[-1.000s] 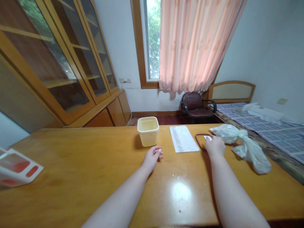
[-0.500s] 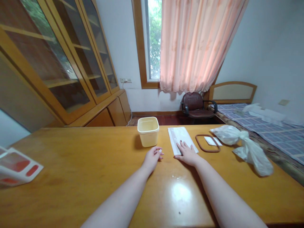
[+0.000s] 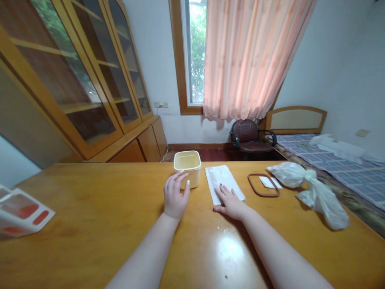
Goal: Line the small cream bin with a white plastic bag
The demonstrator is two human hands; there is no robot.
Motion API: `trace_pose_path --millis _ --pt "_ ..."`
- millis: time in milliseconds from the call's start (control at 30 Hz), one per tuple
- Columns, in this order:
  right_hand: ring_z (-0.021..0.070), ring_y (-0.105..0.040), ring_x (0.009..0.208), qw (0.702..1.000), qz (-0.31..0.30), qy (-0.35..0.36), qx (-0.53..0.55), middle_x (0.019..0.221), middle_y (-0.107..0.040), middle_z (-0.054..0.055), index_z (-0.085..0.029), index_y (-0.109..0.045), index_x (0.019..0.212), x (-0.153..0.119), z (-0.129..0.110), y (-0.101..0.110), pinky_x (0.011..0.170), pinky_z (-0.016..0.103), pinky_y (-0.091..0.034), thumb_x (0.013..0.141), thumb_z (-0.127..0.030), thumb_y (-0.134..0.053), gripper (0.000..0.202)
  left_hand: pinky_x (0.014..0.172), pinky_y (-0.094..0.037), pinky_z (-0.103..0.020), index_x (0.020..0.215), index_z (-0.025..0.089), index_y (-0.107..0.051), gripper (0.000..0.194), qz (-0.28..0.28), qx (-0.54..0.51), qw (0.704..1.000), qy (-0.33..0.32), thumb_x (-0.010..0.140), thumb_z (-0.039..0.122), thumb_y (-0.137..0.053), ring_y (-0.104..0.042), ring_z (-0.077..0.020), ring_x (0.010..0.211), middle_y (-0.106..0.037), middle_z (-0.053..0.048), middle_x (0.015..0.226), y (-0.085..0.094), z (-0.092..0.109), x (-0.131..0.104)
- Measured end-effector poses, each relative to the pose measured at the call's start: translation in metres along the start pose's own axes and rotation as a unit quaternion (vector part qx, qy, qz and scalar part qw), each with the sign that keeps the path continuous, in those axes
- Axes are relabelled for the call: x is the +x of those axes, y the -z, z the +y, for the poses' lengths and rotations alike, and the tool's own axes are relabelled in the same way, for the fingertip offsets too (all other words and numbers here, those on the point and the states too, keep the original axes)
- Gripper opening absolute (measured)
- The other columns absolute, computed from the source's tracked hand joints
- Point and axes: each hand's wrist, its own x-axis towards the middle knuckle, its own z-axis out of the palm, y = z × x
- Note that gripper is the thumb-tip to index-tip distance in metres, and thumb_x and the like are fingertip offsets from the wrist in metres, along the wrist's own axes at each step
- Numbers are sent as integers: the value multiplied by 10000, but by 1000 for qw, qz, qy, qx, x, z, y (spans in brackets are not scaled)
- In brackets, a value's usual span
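Observation:
My left hand [image 3: 177, 195] is raised at the near side of a pale yellow square plastic tub [image 3: 194, 176], fingers apart and curved with nothing in them. It overlaps the tub's front left in view; whether it touches cannot be told. Flat on the table, a white rectangular packet [image 3: 224, 176] lies to the right of the tub. My right hand [image 3: 231, 202] rests palm down on the packet's near end, fingers spread. Further right is a brown rounded-square ring [image 3: 255, 186], with a small white paper piece [image 3: 267, 182] partly under its edge.
A knotted white plastic bag [image 3: 313, 188] lies at the table's right. On the far left stands a white and orange box-like holder [image 3: 36, 212]. Beyond the wooden table [image 3: 99, 224] are a glass-door cabinet [image 3: 120, 136], an office chair [image 3: 248, 134] and a bed [image 3: 339, 164].
My left hand has moved left and opened up beside the tub. The packet has slid slightly left and nearer to me under my right hand.

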Motion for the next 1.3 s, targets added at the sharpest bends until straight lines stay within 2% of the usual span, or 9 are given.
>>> trace_pose_path --millis 300,433,600,767,900,1000,1133,1233,1300 --pt "307 -20 1470 1000 8 10 11 1586 -60 169 -167 -159 1529 3 4 1 1160 516 15 792 -705 -491 971 1047 -290 -506 1023 290 -727 232 -234 130 958 -107 825 289 -605 -588 -295 1039 -740 -65 1023 9 -28 73" --pt "308 -37 1470 1000 13 15 2 1585 -76 168 -149 -182 1524 2 3 1 1160 516 10 795 -693 -492 960 1068 -272 -517 958 295 -750 217 -263 141 949 -105 817 307 -585 -627 -282 979 -748 -69 988 15 -49 86" --pt "300 -38 1472 1000 17 19 -6 1588 -86 150 -150 -189 1523 3 5 0 1163 503 9 806 -688 -476 942 1081 -260 -524 966 310 -750 274 -296 151 940 -75 801 362 -538 -638 -275 980 -750 -52 1010 46 -93 102" --pt "291 -45 1473 1000 23 16 -15 1589 -91 133 -149 -180 1525 6 0 -5 1159 504 23 838 -680 -425 902 889 -446 -441 938 237 -768 412 -308 166 936 -30 759 488 -496 -646 -320 918 -756 -107 947 86 -144 118" --pt "292 -50 1472 999 33 16 -22 1589 -102 136 -136 -183 1524 8 -3 -8 1160 499 15 863 -672 -377 873 828 -477 -408 965 185 -758 491 -317 156 935 -4 761 527 -471 -650 -322 906 -745 -136 968 105 -163 121" --pt "296 -53 1471 999 31 13 -26 1590 -91 137 -142 -179 1525 8 -3 -7 1159 498 21 863 -668 -377 869 935 -434 -466 1015 208 -735 480 -300 179 937 -13 769 537 -487 -627 -335 1004 -727 -125 1057 109 -155 117" --pt "295 -57 1471 1000 24 -8 -6 1590 -92 146 -124 -179 1524 7 -9 -7 1169 468 -20 869 -621 -413 855 1113 -262 -513 1285 213 -557 549 -138 172 974 -54 822 505 -513 -483 -314 1265 -551 -113 1370 102 -110 100" --pt "305 -68 1468 999 38 -30 22 1585 -77 182 -92 -178 1520 5 -23 -13 1169 437 -96 856 -582 -475 877 1090 -341 -446 1274 190 -545 482 -63 110 992 -7 876 455 -481 -502 -277 1248 -585 -121 1310 72 -62 72" --pt "316 -54 1467 998 44 -15 35 1583 -59 196 -92 -186 1518 4 -31 -18 1171 440 -99 823 -592 -531 923 1093 -355 -424 1237 199 -565 424 -131 34 991 5 894 432 -477 -515 -258 1239 -594 -108 1289 38 -33 44"
